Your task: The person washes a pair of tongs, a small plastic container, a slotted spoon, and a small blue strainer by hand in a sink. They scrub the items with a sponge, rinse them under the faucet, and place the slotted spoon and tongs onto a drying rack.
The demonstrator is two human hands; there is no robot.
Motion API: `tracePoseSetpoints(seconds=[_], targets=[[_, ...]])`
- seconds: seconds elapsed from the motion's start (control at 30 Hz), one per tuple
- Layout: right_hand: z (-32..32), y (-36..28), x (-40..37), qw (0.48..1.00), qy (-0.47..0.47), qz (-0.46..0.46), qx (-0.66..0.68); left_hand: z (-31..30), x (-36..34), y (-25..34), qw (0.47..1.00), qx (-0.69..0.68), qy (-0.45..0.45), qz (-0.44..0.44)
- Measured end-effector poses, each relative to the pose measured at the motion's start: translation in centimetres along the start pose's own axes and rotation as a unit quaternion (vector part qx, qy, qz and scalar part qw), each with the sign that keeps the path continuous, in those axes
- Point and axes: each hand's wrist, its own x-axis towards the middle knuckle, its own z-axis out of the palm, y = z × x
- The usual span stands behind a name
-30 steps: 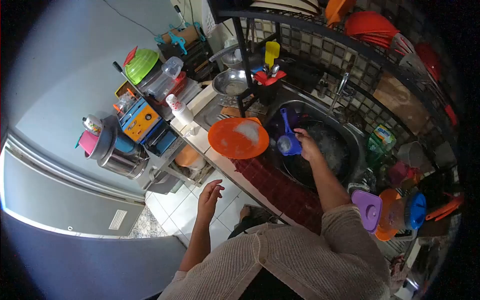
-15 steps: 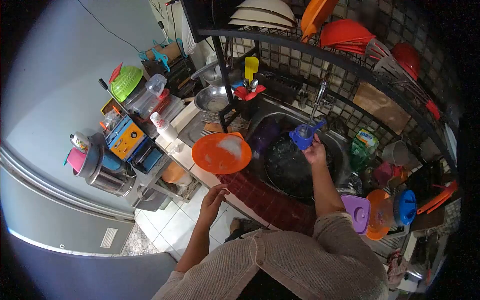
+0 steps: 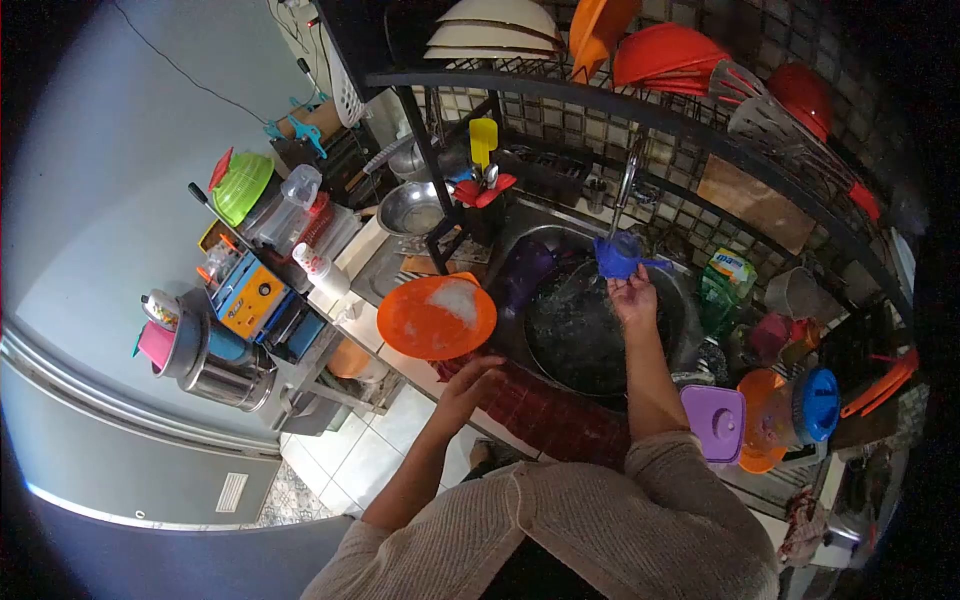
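Observation:
My right hand (image 3: 634, 297) holds a small blue plastic cup-shaped item (image 3: 618, 258) with a stick-like handle. It is just below the faucet (image 3: 627, 184), over a large round dark pan (image 3: 575, 335) of water in the steel sink. Near the counter's front edge, my left hand (image 3: 472, 385) hovers with fingers loosely extended and nothing in them. Just beyond that hand is an orange dish (image 3: 437, 318) with white foam on it. A dark red cloth or mat (image 3: 545, 405) covers the edge between the sink and me.
A black rack (image 3: 560, 82) with white bowls (image 3: 495, 25) and red bowls (image 3: 670, 55) arches over the sink. Dish soap (image 3: 725, 285), a purple lid (image 3: 713, 425) and a blue-lidded container (image 3: 818, 405) stand at right. A metal bowl (image 3: 413, 210) and paper cups (image 3: 320, 270) are at left.
The blue item has turned in my right hand, its handle now pointing right. My left hand has moved right and up, over the red cloth's edge. The view has shifted slightly.

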Motion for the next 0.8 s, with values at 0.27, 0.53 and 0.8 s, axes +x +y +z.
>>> tracePoseSetpoints(seconds=[0.27, 0.53, 0.8], targets=[[-2.3, 0.9, 1.6, 0.994, -0.100, -0.019, -0.033, 4.6, 16.5, -4.8, 0.931, -0.290, -0.176, -0.130], [-0.7, -0.1, -2.5, 0.960, -0.155, 0.115, -0.202, 11.0, 22.8, -3.8, 0.927, -0.297, -0.088, -0.213], [-2.1, 1.1, -2.1, 0.952, -0.211, 0.150, -0.163, 9.5, 26.9, -7.7, 0.908, -0.378, -0.088, -0.159]])
